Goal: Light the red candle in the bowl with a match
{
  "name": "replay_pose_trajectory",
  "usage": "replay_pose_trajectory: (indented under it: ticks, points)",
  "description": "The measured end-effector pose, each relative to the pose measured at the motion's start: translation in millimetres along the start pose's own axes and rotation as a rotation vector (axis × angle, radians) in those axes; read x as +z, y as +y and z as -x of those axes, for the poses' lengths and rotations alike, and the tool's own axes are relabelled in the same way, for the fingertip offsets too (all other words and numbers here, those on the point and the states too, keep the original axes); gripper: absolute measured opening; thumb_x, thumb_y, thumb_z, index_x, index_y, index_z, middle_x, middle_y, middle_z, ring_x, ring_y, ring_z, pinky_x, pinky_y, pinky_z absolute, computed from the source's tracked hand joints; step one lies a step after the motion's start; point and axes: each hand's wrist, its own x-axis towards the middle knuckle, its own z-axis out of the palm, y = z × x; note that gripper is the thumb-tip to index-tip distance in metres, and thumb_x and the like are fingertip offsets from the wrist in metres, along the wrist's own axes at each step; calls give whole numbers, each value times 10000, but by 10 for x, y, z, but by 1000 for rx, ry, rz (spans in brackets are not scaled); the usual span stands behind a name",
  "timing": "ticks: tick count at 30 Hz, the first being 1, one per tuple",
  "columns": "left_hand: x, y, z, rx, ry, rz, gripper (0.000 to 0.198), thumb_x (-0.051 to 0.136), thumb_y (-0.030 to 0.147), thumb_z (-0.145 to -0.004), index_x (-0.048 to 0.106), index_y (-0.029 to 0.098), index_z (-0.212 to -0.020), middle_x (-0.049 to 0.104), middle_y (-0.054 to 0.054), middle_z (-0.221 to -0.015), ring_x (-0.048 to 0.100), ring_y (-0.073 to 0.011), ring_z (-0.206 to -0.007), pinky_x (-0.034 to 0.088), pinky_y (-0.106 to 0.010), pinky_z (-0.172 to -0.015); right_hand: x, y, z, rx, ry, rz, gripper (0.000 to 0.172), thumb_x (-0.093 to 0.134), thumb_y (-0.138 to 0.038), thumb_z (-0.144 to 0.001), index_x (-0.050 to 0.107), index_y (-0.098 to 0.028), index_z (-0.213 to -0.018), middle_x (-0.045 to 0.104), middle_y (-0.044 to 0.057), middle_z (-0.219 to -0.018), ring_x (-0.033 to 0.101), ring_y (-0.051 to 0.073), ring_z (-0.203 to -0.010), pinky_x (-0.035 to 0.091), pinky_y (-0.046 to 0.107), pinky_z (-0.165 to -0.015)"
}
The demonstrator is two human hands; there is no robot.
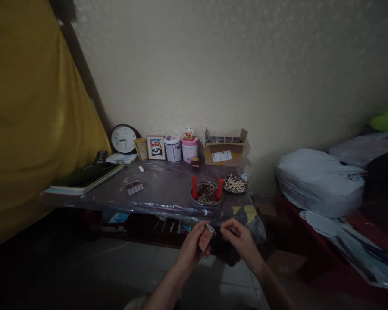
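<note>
Below the worktop [161,189] edge, our left hand [194,245] grips a matchbox [206,237] while our right hand [241,239] pinches a match [223,224] beside it.

Whatever the right hand [237,237] pinches is too small to tell; both forearms are cut off below.
</note>
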Motion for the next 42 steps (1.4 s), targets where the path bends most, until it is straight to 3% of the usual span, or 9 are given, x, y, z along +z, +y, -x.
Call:
replay_pose_trajectory:
  ticks: [5,11,16,22,27,32,42]
  points:
    - [-26,0,-6,61,73,-27,309,552,407,-745,582,181,-953,586,23,-671,457,-61,-379,285,-188,-354,72,-21,28,-56,5,-19,274,652,-427,-699,534,-186,-642,552,-11,-663,534,141,-638,439,250,-618]
    - [-16,39,0,126,88,-97,301,515,388,-757,554,183,-974,645,-28,-836,522,-78,-394,255,-185,-337,158,20,72,-44,-34,-41,196,631,-377,-746,568,-192,-750,571,-14,-694,550,136,-657,441,238,-631]
    - [-36,34,-8,138,120,-130,287,483,363,-779,534,183,-997,581,26,-591,510,-97,-390,268,-183,-347,215,6,103,-67,-63,-51,180,595,-374,-782,584,-202,-835,594,-6,-736,575,140,-669,461,239,-638]
    - [-62,16,-24,205,172,-100,198,501,372,-765,532,182,-807,546,37,-586,486,-95,-439,333,-200,-414,268,-28,117,-83,-66,-19,157,587,-355,-783,571,-199,-780,606,-2,-707,587,145,-651,472,238,-624]
    - [-68,26,-39,281,218,-62,193,532,360,-736,555,171,-700,521,38,-620,482,-108,-563,378,-217,-533,350,-68,196,-265,-74,125,69,578,-225,-794,554,-202,-734,598,6,-745,584,151,-721,456,236,-656]
    - [-104,11,-56,314,238,-108,179,528,328,-748,583,166,-697,524,29,-666,471,-120,-659,376,-232,-654,465,-109,293,-420,-165,248,90,551,-131,-801,533,-210,-762,578,8,-796,567,139,-749,438,217,-657]
    - [-97,13,-53,336,222,-252,146,523,304,-755,609,187,-767,568,9,-749,516,-164,-770,379,-252,-731,494,-25,280,-500,-112,391,93,488,-142,-852,520,-210,-797,572,20,-817,563,141,-766,425,232,-684]
